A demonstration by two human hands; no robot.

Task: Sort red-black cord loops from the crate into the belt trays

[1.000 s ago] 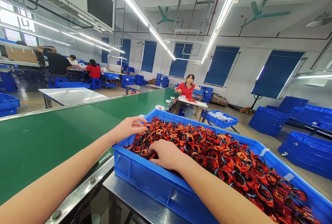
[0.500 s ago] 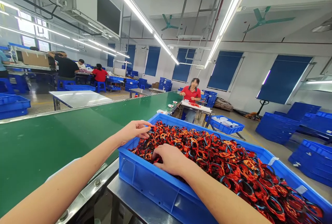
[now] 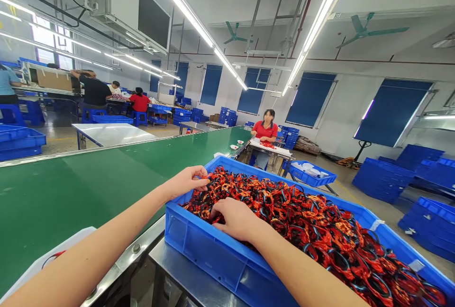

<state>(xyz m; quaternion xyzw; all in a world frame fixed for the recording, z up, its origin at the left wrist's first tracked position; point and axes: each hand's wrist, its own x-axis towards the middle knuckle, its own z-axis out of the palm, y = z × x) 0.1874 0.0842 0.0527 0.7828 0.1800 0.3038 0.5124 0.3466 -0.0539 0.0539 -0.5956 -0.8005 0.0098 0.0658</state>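
Observation:
A blue plastic crate [image 3: 204, 245] holds a heap of small red, orange and black loop-shaped pieces [image 3: 302, 217]. My left hand [image 3: 190, 181] hovers over the crate's far left corner, thumb and fingers pinched together; whatever lies between them is too small to make out. Deeper in, my right hand [image 3: 236, 219] rests in the heap near the front wall. Its fingers curl down among the pieces, the tips hidden, so what they grip cannot be made out. A white tray [image 3: 76, 237], partly behind my left forearm, sits on the belt with a red and black piece in it.
A green conveyor belt [image 3: 117, 174] runs along the left, with small white trays [image 3: 233, 147] farther down. The crate stands on a metal table [image 3: 177, 262]. Across from me a person in red [image 3: 265, 130] works at a table. Blue crates [image 3: 386, 179] are stacked at right.
The white tray on the belt has come closer at the lower left and shows more. My left fingers have drawn together. My right hand has hardly moved; the view has shifted slightly.

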